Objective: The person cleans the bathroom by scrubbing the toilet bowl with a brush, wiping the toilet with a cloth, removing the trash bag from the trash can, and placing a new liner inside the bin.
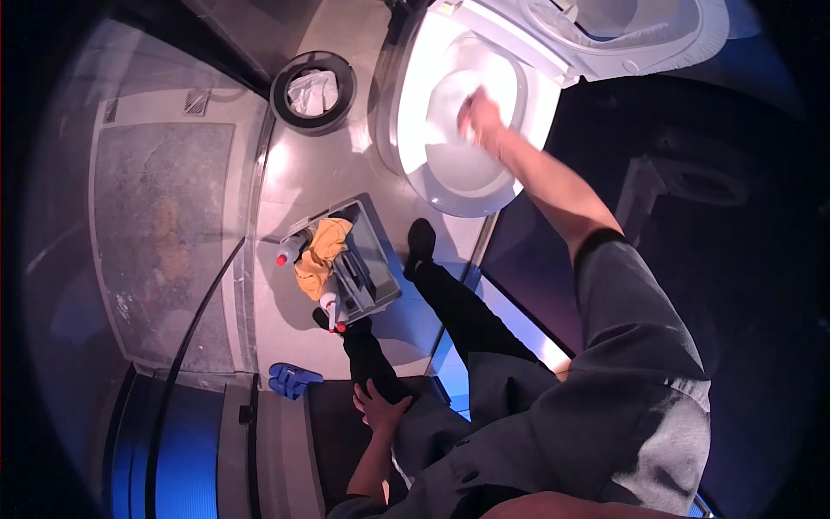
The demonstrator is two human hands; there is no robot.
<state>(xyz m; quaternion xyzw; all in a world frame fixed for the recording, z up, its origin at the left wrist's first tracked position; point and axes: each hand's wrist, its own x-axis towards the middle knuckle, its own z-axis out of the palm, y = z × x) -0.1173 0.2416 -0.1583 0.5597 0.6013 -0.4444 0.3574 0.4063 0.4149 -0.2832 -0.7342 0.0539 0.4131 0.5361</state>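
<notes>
My right hand (482,118) reaches over the bowl of a white toilet (471,173). Its fingers are curled and blurred by motion, and whatever they may hold cannot be made out. Lower in the view, my left hand (379,406) rests on my leg near the knee, fingers spread and holding nothing. The toilet's raised lid and seat (683,43) are at the top right.
A grey caddy (380,297) on the floor holds an orange cloth (322,255) and bottles with red tips. A round bin (278,95) with white paper stands left of the toilet. Blue slippers (292,381) lie below the caddy. A glass partition is at left.
</notes>
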